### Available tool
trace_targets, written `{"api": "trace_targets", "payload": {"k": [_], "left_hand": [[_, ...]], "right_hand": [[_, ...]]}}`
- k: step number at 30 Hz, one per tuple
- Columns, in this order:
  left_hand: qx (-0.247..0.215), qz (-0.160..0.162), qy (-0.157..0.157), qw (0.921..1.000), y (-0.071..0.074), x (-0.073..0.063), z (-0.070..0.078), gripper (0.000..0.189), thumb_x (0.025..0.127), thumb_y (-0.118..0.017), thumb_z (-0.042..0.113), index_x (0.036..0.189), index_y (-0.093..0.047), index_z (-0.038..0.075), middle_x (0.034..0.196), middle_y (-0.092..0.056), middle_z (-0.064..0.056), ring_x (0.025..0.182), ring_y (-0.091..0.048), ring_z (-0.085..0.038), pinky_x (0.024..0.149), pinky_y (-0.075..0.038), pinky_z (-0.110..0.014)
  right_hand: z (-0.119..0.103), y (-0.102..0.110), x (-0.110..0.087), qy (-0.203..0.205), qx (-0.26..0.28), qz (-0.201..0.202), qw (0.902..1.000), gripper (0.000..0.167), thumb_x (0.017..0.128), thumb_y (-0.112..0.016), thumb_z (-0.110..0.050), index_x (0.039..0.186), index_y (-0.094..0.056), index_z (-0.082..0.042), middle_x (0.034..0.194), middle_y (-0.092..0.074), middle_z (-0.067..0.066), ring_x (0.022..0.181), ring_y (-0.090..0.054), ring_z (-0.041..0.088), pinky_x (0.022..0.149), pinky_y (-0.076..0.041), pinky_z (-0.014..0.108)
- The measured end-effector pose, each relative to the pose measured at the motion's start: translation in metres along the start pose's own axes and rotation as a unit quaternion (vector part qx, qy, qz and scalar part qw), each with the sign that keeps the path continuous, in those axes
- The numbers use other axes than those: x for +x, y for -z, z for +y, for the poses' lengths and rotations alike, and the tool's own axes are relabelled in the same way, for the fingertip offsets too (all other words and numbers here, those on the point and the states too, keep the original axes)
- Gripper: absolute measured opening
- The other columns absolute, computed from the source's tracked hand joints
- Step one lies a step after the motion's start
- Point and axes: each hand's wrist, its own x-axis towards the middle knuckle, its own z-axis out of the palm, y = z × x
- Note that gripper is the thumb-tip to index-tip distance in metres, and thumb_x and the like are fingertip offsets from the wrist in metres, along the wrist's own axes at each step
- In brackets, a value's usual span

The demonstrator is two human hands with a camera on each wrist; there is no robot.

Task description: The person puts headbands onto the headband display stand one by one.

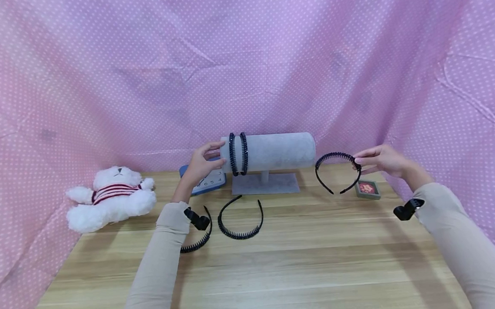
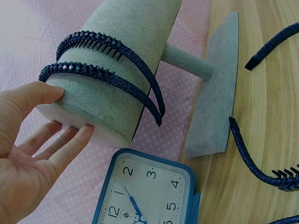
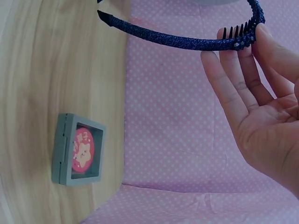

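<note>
My left hand [image 1: 202, 164] holds the left end of a grey velvet display stand [image 1: 279, 151], thumb on the roll and fingertips against its end face. Two dark beaded headbands [image 2: 86, 70] sit side by side around the roll near that hand. Off the stand's right end, my right hand [image 1: 381, 160] pinches a third toothed headband [image 3: 173, 41] by its beaded side, between thumb and fingers. Its two tips hang downward above the table. Another headband [image 1: 240, 235] lies on the table in front of the stand, and one more headband [image 1: 198, 246] is partly hidden by my left sleeve.
A blue-framed clock [image 2: 145, 186] is behind my left hand, beside the stand's base [image 1: 255, 187]. A white plush bear [image 1: 114, 195] in a striped top sits at the left. Below my right hand is a small framed box [image 3: 63, 154]. Pink dotted cloth [image 1: 243, 79] surrounds the wooden table [image 1: 300, 255].
</note>
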Motion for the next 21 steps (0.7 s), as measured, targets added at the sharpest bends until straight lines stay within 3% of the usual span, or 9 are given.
{"api": "trace_targets", "payload": {"k": [7, 15, 21], "left_hand": [[-0.006, -0.004, -0.002, 1.0000, 0.000, 0.000, 0.001, 0.053, 0.095, -0.069, 0.001, 0.145, -0.054, 0.007, 0.156, -0.046, -0.014, 0.140, -0.048, -0.041, 0.094, -0.061, -0.044], [-0.004, -0.002, 0.000, 1.0000, 0.000, 0.000, 0.002, 0.052, 0.095, -0.069, 0.001, 0.144, -0.056, 0.008, 0.155, -0.047, -0.013, 0.139, -0.049, -0.040, 0.097, -0.059, -0.049], [-0.005, -0.002, 0.005, 1.0000, 0.000, -0.001, 0.003, 0.052, 0.095, -0.070, 0.002, 0.144, -0.056, 0.009, 0.155, -0.047, -0.013, 0.139, -0.049, -0.039, 0.096, -0.060, -0.048]], "right_hand": [[-0.006, 0.002, 0.004, -0.013, -0.017, 0.038, 0.9990, 0.017, 0.098, -0.068, -0.013, 0.113, -0.076, -0.014, 0.097, -0.076, -0.015, 0.096, -0.072, 0.005, 0.087, -0.062, 0.029], [-0.019, -0.013, 0.011, 0.000, -0.005, 0.076, 0.9971, 0.014, 0.098, -0.069, -0.017, 0.107, -0.077, -0.024, 0.095, -0.075, -0.020, 0.091, -0.073, 0.002, 0.090, -0.059, 0.019], [-0.032, -0.031, 0.019, 0.015, 0.048, 0.102, 0.9936, 0.017, 0.097, -0.070, -0.014, 0.095, -0.078, -0.029, 0.090, -0.076, -0.017, 0.085, -0.074, 0.003, 0.083, -0.060, 0.019]]}}
